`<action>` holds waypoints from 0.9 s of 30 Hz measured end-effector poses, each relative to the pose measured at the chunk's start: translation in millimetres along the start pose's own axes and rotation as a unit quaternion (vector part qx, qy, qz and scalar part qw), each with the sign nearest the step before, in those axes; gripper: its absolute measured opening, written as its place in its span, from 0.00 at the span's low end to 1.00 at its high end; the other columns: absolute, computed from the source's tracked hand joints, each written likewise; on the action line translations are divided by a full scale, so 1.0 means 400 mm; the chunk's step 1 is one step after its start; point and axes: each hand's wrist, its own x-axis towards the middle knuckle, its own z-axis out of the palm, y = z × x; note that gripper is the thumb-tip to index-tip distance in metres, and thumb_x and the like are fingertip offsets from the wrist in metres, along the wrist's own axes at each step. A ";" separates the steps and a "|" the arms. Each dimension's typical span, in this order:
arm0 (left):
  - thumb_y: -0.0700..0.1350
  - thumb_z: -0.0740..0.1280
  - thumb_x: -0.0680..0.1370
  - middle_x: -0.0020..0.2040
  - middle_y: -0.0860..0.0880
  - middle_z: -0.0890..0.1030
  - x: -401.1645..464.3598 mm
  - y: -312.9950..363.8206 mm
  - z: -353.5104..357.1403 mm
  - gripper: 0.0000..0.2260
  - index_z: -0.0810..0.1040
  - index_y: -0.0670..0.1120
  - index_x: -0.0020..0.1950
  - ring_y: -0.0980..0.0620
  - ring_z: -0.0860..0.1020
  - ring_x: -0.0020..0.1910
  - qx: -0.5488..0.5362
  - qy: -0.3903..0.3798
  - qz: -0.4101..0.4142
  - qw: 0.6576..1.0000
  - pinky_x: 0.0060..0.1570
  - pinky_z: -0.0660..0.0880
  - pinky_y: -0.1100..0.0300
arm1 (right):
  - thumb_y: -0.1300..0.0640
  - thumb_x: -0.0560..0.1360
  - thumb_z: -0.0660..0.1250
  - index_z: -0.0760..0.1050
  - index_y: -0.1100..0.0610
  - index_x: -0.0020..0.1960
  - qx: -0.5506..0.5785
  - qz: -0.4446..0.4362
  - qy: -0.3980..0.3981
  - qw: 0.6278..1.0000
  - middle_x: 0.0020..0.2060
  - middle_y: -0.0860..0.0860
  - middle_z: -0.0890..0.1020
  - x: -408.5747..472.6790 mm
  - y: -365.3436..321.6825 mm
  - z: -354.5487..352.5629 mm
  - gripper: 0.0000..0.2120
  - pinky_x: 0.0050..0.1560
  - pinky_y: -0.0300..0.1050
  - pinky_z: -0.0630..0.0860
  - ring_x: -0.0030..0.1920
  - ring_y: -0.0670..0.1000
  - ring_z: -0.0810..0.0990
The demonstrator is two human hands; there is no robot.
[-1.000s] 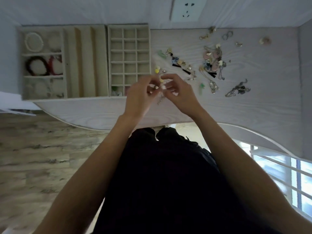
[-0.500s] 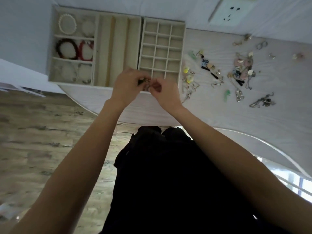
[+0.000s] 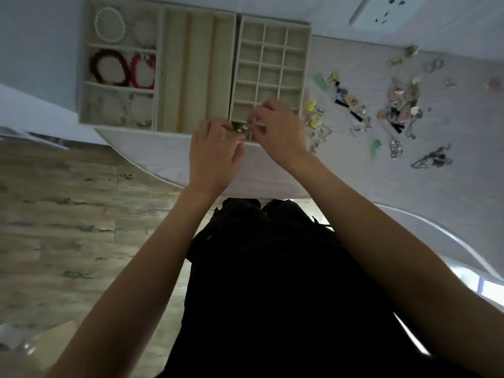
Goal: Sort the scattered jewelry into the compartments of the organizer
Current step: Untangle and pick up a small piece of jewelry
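Where the two hands meet, a small green jewelry piece (image 3: 239, 127) is pinched between the left hand (image 3: 211, 148) and right hand (image 3: 278, 126), over the near edge of the gridded organizer (image 3: 306, 64). More scattered jewelry (image 3: 401, 105) lies on the surface (image 3: 450, 186) to its right.

White table (image 3: 450, 186) with organizer (image 3: 234, 72) and scattered jewelry (image 3: 401, 110).

Organizer (image 3: 272, 50) under my fingertips: matt beige, cloth-like lining. Table (image 3: 450, 192) beneath it: pale, fine-grained wood finish. Scattered jewelry (image 3: 403, 105) right of my grip: glinting metal chains, glossy beads.
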 end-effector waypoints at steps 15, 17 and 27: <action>0.42 0.65 0.72 0.51 0.44 0.78 -0.016 -0.013 0.019 0.10 0.83 0.47 0.50 0.42 0.74 0.49 -0.030 0.027 -0.038 0.998 0.46 0.68 0.53 | 0.56 0.76 0.62 0.79 0.59 0.54 -0.207 -0.145 -0.151 0.956 0.51 0.56 0.77 0.066 -0.027 -0.004 0.11 0.45 0.48 0.69 0.55 0.57 0.73; 0.42 0.64 0.72 0.51 0.45 0.78 -0.015 -0.017 0.023 0.10 0.83 0.47 0.50 0.43 0.74 0.49 -0.033 0.026 -0.045 0.998 0.46 0.68 0.53 | 0.55 0.75 0.63 0.79 0.59 0.53 -0.184 -0.130 -0.153 0.962 0.51 0.56 0.77 0.065 -0.023 -0.003 0.11 0.44 0.47 0.68 0.54 0.57 0.74; 0.44 0.64 0.74 0.50 0.44 0.78 0.006 -0.015 0.030 0.08 0.82 0.44 0.44 0.42 0.73 0.49 -0.057 0.044 -0.079 0.994 0.48 0.68 0.54 | 0.55 0.71 0.67 0.76 0.57 0.50 -0.015 -0.019 -0.141 0.990 0.46 0.54 0.78 0.037 0.009 0.012 0.09 0.45 0.47 0.73 0.47 0.54 0.77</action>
